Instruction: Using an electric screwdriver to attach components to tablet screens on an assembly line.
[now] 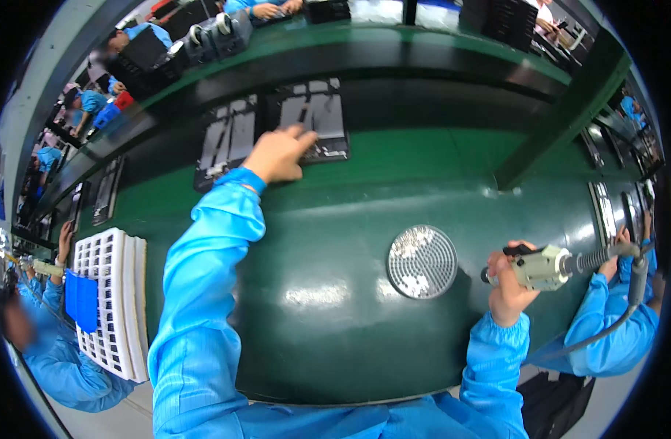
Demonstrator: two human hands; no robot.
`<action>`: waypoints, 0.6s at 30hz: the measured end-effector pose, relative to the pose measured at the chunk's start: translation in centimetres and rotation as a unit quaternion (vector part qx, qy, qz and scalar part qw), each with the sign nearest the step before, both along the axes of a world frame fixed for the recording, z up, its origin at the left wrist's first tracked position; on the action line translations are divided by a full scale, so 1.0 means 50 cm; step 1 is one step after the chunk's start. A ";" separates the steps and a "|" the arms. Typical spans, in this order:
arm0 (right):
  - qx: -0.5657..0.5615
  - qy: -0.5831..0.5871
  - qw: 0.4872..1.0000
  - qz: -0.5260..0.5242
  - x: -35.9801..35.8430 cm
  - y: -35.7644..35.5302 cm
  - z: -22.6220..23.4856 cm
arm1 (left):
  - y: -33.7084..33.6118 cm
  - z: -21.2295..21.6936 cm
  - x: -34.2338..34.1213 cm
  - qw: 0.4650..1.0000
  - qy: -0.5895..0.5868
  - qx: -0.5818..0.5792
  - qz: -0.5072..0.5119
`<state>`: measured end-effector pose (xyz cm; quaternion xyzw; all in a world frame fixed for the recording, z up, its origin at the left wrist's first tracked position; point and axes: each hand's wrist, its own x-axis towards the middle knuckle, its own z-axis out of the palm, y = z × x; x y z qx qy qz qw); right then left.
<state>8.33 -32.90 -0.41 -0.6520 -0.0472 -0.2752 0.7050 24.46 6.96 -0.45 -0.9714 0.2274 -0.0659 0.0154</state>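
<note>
My left hand (278,154) reaches far forward, its fingers resting on the near edge of a dark tray with a grey panel (315,117) on the conveyor belt. A second similar tray (225,143) lies just left of it. My right hand (508,282) is low on the right, closed around a beige electric screwdriver (544,267) with a coiled cable trailing to the right. A round metal dish of small screws (422,261) sits on the green table (328,293) just left of the screwdriver. Both my sleeves are bright blue.
A white gridded tray stack (112,300) with a blue piece (81,300) stands at the left. Co-workers in blue sit at the left (50,358) and right (613,322). A green post (562,110) rises at the right; more trays line the belt on both sides.
</note>
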 end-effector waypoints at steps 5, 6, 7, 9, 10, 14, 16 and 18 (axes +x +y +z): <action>-0.009 -0.005 1.000 -0.003 -0.012 0.006 0.002 | -0.021 -0.034 0.014 0.981 -0.192 -0.003 0.024; -0.016 -0.010 1.000 0.007 -0.012 -0.003 -0.002 | -0.025 -0.025 0.018 0.986 -0.160 -0.011 0.052; -0.012 -0.015 1.000 0.014 -0.012 -0.005 -0.003 | -0.025 -0.016 0.019 0.988 -0.128 -0.019 0.081; -0.010 -0.011 1.000 0.028 -0.011 -0.004 -0.002 | -0.026 -0.013 -0.002 0.981 -0.169 0.022 0.086; -0.005 0.004 1.000 0.014 -0.013 -0.009 -0.001 | -0.046 -0.001 -0.020 0.984 -0.152 0.033 0.086; 0.008 -0.023 1.000 -0.005 -0.009 -0.015 0.005 | -0.099 0.017 -0.191 0.960 -0.264 0.083 0.035; 0.009 -0.028 1.000 -0.007 -0.003 -0.017 0.003 | -0.138 0.037 -0.315 0.972 -0.219 0.074 0.037; 0.002 -0.022 1.000 -0.015 -0.003 -0.026 0.003 | -0.175 0.042 -0.435 0.984 -0.167 0.043 0.042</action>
